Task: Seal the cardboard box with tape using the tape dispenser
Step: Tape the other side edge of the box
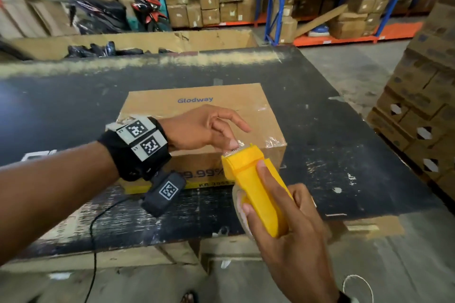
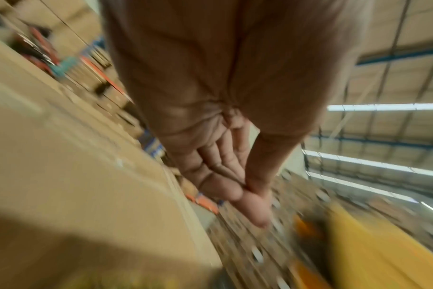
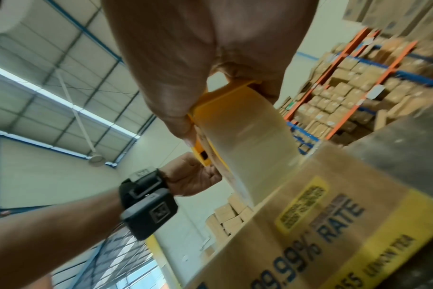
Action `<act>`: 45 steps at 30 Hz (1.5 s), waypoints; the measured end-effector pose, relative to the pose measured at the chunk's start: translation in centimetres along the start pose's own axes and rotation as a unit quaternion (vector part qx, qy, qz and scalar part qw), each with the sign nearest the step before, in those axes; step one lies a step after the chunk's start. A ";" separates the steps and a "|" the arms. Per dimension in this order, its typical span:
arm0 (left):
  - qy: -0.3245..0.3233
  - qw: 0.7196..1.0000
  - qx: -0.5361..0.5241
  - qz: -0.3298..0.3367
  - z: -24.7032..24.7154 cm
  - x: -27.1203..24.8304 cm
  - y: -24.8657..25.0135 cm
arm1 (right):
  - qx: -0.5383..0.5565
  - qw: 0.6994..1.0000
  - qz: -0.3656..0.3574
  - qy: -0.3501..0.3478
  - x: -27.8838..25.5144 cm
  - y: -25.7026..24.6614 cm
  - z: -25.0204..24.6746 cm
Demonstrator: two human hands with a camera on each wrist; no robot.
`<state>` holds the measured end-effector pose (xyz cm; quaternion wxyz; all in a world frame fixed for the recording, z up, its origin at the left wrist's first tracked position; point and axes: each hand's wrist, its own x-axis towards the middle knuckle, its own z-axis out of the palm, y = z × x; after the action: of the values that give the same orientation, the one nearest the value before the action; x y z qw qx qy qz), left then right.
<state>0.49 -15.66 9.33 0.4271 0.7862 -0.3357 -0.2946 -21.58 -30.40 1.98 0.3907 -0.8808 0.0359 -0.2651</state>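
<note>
The right hand (image 1: 290,226) grips the yellow dispenser (image 1: 253,187) just before the box (image 1: 197,115) on the table (image 1: 344,155). The left hand (image 1: 204,128) pinches at the dispenser's toothed end, thumb against fingertips; what it holds cannot be told.

A brown cardboard box (image 1: 197,128), printed "Glodway" on top and "99.99% RATE" over a yellow band on its near side, lay closed on the table, clear tape glinting at its right edge. The yellow tape dispenser (image 1: 256,187), carrying a clear tape roll (image 3: 250,148), was tilted toward the box's near right corner.
</note>
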 end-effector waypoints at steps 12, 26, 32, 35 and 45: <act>0.208 0.976 0.064 -0.009 -21.9 -6.3 -6.0 | -0.072 0.993 -0.037 -0.091 3.0 -11.3 6.3; 0.186 0.969 0.139 0.080 -35.7 1.3 -21.0 | -0.104 0.987 0.086 -0.091 12.9 -20.5 24.1; 0.135 0.981 0.110 0.081 -37.0 5.0 -25.6 | -0.132 0.977 0.136 -0.101 15.0 -21.9 27.8; 0.110 0.986 0.102 0.071 -37.1 6.4 -27.9 | -0.135 0.966 0.169 -0.142 16.3 -22.5 29.5; 0.013 0.979 0.194 -0.057 -35.0 8.2 -33.6 | -0.203 0.924 0.237 -0.220 17.5 -22.2 31.6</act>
<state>40.96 8.26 -5.13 0.2536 0.8757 -0.3355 -0.2371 5.86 1.38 7.89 0.2531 -0.9432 0.2098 0.0489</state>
